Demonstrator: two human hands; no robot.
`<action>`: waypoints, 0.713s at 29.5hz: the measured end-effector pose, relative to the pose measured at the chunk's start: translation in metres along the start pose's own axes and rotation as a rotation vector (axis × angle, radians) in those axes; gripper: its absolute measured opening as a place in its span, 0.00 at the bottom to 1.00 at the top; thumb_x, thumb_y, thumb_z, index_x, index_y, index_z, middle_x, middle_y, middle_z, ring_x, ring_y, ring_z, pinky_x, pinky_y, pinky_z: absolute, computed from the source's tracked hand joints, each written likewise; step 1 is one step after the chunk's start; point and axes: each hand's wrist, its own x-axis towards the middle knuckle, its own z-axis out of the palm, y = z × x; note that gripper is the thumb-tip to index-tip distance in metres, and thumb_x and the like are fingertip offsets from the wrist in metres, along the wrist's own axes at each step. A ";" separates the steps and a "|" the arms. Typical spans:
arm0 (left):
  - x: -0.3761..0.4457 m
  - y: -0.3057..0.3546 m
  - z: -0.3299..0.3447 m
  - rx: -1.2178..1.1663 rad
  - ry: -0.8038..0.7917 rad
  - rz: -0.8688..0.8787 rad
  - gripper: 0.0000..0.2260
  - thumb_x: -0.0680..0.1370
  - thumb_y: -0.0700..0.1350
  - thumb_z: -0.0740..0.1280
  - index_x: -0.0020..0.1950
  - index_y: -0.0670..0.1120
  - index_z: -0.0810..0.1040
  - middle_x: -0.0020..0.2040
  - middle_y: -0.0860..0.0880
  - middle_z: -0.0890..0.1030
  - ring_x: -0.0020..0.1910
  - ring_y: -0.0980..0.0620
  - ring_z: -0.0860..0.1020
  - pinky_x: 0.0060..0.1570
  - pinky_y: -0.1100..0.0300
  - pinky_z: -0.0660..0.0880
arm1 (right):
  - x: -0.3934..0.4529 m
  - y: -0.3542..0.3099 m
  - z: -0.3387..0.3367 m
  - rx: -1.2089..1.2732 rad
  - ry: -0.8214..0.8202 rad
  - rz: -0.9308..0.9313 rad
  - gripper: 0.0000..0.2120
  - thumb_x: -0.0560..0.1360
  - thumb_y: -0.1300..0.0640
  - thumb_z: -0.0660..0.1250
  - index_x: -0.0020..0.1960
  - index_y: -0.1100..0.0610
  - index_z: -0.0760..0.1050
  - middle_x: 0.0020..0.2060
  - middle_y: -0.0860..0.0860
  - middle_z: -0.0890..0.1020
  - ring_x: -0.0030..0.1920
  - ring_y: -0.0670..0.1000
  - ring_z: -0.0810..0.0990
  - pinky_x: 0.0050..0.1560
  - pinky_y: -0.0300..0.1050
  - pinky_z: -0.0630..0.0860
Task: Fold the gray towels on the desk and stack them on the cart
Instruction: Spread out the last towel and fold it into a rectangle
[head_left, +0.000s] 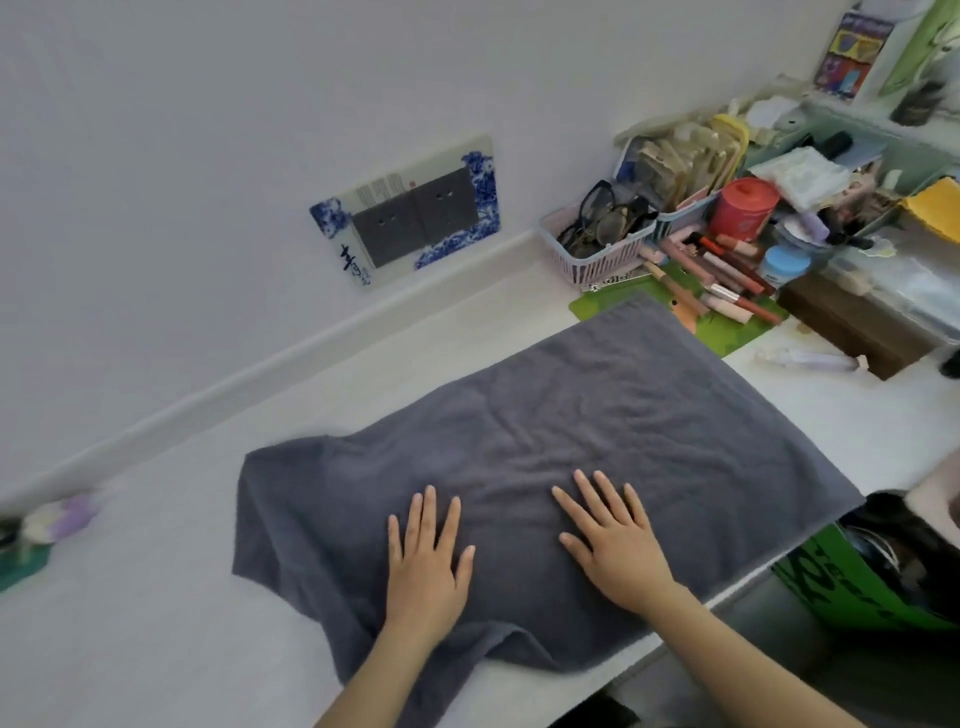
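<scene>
A: Head view, item one — gray towel (545, 457), spread on the white desk (130, 597), its near edge rumpled and one corner over the desk's front edge. Left hand (428, 566) and right hand (615, 545) lie flat on it, fingers straight, gripping nothing.

B: Writing?

A: Brush characters on the blue-and-white socket plate (410, 213), unreadable; black lettering on a green bag (852, 587), cut off.

B: Surroundings?

A: White wall — pink basket (597, 254) of eyeglasses, red canister (743, 208), lipsticks (727, 291) on a green mat.
</scene>
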 end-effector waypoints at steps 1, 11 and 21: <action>-0.003 -0.006 0.005 0.019 -0.024 0.019 0.28 0.81 0.59 0.39 0.75 0.48 0.60 0.76 0.44 0.61 0.76 0.46 0.52 0.71 0.45 0.47 | 0.002 0.010 0.004 -0.017 0.000 0.059 0.26 0.81 0.40 0.39 0.71 0.45 0.65 0.68 0.50 0.72 0.69 0.54 0.66 0.71 0.51 0.45; -0.062 -0.090 0.004 -0.351 0.409 -0.224 0.19 0.79 0.52 0.60 0.68 0.46 0.73 0.72 0.37 0.65 0.71 0.40 0.62 0.70 0.41 0.59 | -0.017 -0.112 0.001 0.153 0.090 0.002 0.23 0.82 0.46 0.43 0.77 0.44 0.50 0.77 0.49 0.50 0.77 0.51 0.45 0.74 0.49 0.45; -0.039 -0.143 -0.034 -1.693 0.235 -0.694 0.40 0.72 0.40 0.73 0.77 0.41 0.53 0.68 0.45 0.71 0.63 0.44 0.73 0.64 0.47 0.71 | -0.042 -0.175 0.017 0.462 0.045 0.093 0.22 0.82 0.47 0.52 0.75 0.47 0.59 0.75 0.49 0.61 0.76 0.51 0.54 0.73 0.48 0.54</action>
